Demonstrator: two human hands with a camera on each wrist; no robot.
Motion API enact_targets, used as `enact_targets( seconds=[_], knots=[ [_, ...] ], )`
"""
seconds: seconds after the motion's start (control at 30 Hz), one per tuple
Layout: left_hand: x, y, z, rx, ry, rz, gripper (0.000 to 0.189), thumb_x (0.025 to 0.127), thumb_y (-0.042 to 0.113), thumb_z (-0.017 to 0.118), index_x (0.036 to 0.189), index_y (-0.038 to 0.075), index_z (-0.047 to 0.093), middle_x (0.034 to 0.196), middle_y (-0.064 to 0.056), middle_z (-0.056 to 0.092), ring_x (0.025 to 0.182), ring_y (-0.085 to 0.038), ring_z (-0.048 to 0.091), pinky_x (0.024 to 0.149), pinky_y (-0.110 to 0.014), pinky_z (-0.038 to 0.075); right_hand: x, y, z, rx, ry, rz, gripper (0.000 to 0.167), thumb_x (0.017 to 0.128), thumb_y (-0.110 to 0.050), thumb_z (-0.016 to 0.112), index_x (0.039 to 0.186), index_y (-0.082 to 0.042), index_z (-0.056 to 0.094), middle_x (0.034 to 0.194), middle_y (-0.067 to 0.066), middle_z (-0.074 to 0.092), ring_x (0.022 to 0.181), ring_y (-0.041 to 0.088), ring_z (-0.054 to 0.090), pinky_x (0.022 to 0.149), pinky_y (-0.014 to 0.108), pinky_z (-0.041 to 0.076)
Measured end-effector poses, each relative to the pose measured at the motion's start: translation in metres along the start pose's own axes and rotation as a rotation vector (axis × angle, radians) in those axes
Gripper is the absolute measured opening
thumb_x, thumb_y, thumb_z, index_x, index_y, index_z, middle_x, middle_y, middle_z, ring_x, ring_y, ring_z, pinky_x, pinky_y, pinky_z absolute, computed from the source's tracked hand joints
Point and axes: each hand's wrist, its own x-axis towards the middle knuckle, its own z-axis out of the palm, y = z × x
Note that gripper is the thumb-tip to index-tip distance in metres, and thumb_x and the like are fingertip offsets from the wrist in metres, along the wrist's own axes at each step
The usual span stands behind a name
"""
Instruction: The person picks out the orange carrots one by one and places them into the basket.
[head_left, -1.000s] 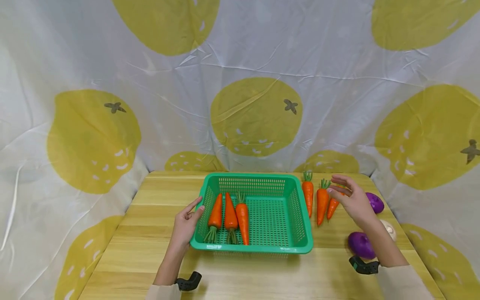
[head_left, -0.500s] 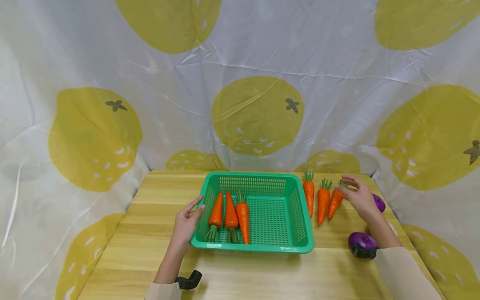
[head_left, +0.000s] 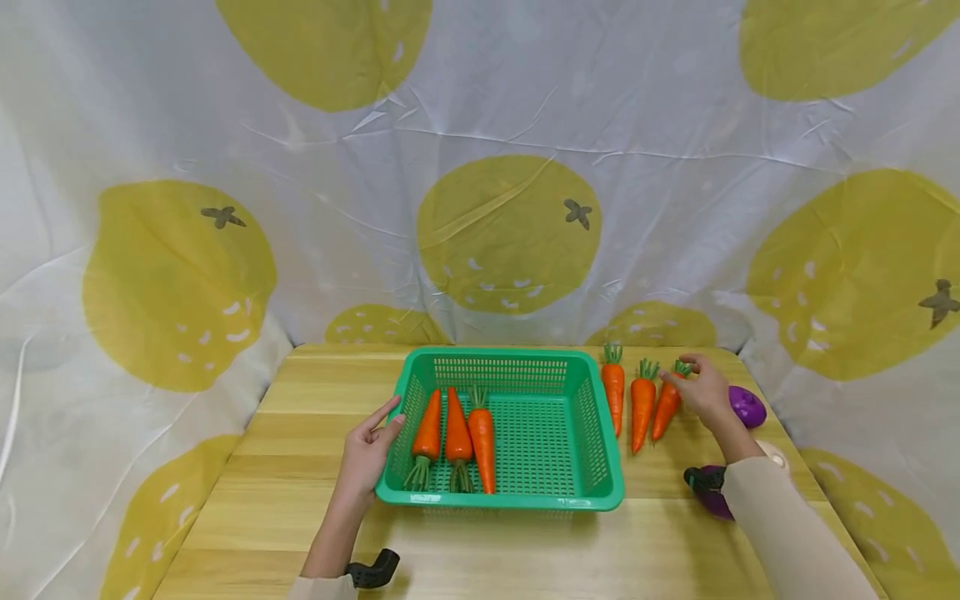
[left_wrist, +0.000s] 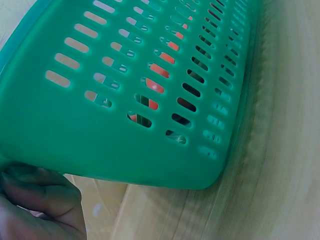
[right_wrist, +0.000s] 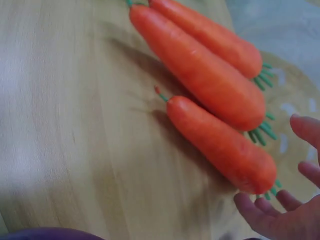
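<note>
My left hand [head_left: 364, 458] holds the left rim of a green plastic basket [head_left: 502, 502]; in the left wrist view its curled fingers [left_wrist: 42, 197] are at the basket's edge. Inside the basket, on its left side, lie three carrots [head_left: 458, 437] with green stalks. To the right of the basket three more carrots lie on the table: one beside its wall [head_left: 612, 387], a middle one [head_left: 642, 408] and a right one [head_left: 666, 410]. My right hand [head_left: 707, 392] hovers at the right carrot's stalk end, fingers spread around it; the right wrist view shows thumb and fingers apart, not closed on the carrot [right_wrist: 222, 145].
A purple onion [head_left: 747, 407] lies right of my right hand. Another purple vegetable [head_left: 716, 502] is partly hidden by the black wrist strap, and a whitish one [head_left: 772, 455] by the sleeve. A lemon-print cloth [head_left: 510, 233] hangs behind the wooden table [head_left: 300, 433].
My right hand has shifted slightly right, then lowered toward the right carrot's stalk end. More of that carrot now shows. The left hand and basket have stayed in place.
</note>
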Motion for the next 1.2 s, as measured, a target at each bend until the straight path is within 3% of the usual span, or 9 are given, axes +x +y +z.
enact_targets(
  seconds=[0.2, 0.57, 0.67, 0.93, 1.2],
  knots=[
    [-0.002, -0.001, 0.002, -0.017, -0.022, -0.004, 0.045, 0.1, 0.036, 0.069, 0.144, 0.031, 0.061, 0.055, 0.006, 0.046, 0.042, -0.011, 0.046, 0.047, -0.026, 0.05, 0.001, 0.014, 0.003, -0.07, -0.019, 0.003, 0.078, 0.102, -0.04, 0.062, 0.158, 0.004, 0.029, 0.153, 0.043, 0.03, 0.14, 0.06, 0.032, 0.113, 0.068, 0.034],
    [-0.002, 0.0, 0.002, -0.029, -0.011, -0.009, 0.046, 0.1, 0.038, 0.069, 0.145, 0.033, 0.061, 0.056, 0.006, 0.047, 0.043, -0.009, 0.047, 0.048, -0.024, 0.049, 0.004, 0.016, 0.003, -0.173, -0.037, -0.028, 0.068, 0.1, -0.037, 0.064, 0.15, 0.005, 0.042, 0.145, 0.041, 0.043, 0.13, 0.059, 0.044, 0.109, 0.065, 0.039],
    [-0.001, 0.001, 0.002, -0.04, -0.007, -0.015, 0.046, 0.099, 0.037, 0.07, 0.144, 0.033, 0.061, 0.058, 0.004, 0.052, 0.047, -0.011, 0.054, 0.051, -0.027, 0.054, 0.005, 0.019, 0.004, -0.184, -0.028, -0.026, 0.069, 0.099, -0.037, 0.066, 0.148, 0.005, 0.043, 0.145, 0.04, 0.044, 0.128, 0.058, 0.044, 0.109, 0.064, 0.039],
    [-0.001, 0.002, 0.001, -0.039, -0.002, -0.025, 0.045, 0.099, 0.037, 0.071, 0.143, 0.034, 0.062, 0.062, 0.001, 0.058, 0.051, -0.014, 0.061, 0.054, -0.031, 0.058, 0.005, 0.022, 0.005, -0.146, -0.028, -0.01, 0.069, 0.096, -0.034, 0.07, 0.148, 0.003, 0.045, 0.142, 0.04, 0.047, 0.124, 0.056, 0.048, 0.106, 0.063, 0.041],
    [-0.001, 0.005, -0.001, -0.034, -0.011, -0.037, 0.045, 0.1, 0.038, 0.069, 0.144, 0.035, 0.061, 0.064, -0.001, 0.06, 0.054, -0.016, 0.065, 0.057, -0.033, 0.06, 0.003, 0.02, 0.002, -0.075, -0.039, -0.015, 0.064, 0.096, -0.028, 0.069, 0.149, 0.0, 0.047, 0.145, 0.04, 0.046, 0.129, 0.055, 0.046, 0.107, 0.062, 0.043]
  ],
)
